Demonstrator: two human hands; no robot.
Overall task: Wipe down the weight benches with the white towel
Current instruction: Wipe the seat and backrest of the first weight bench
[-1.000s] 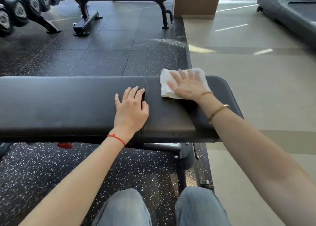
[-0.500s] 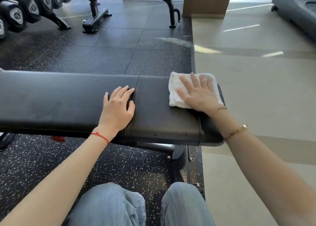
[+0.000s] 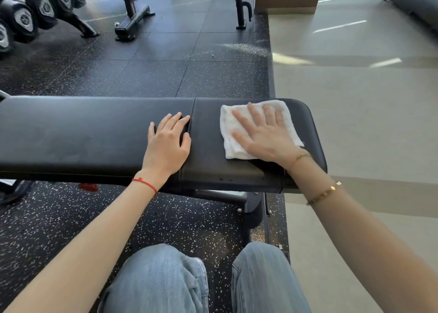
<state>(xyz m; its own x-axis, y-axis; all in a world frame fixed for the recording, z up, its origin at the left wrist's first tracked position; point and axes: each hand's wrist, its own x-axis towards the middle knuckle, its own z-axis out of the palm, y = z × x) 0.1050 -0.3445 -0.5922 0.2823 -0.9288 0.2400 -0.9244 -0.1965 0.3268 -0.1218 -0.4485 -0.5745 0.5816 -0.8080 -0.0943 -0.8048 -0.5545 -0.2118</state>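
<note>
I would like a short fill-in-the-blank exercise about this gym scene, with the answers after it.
1. The right hand presses flat on a white ____.
2. The towel lies on the ____ pad of the bench, right of the seam.
3. The left hand wears a ____ string at the wrist.
4. The rack at upper left holds ____.

Answers: towel; shorter; red; dumbbells

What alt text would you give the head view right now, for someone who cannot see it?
The right hand presses a folded white towel flat on the short end pad of a black weight bench, while the left hand rests flat beside the pad seam. Dumbbells and a second bench stand behind.
</note>
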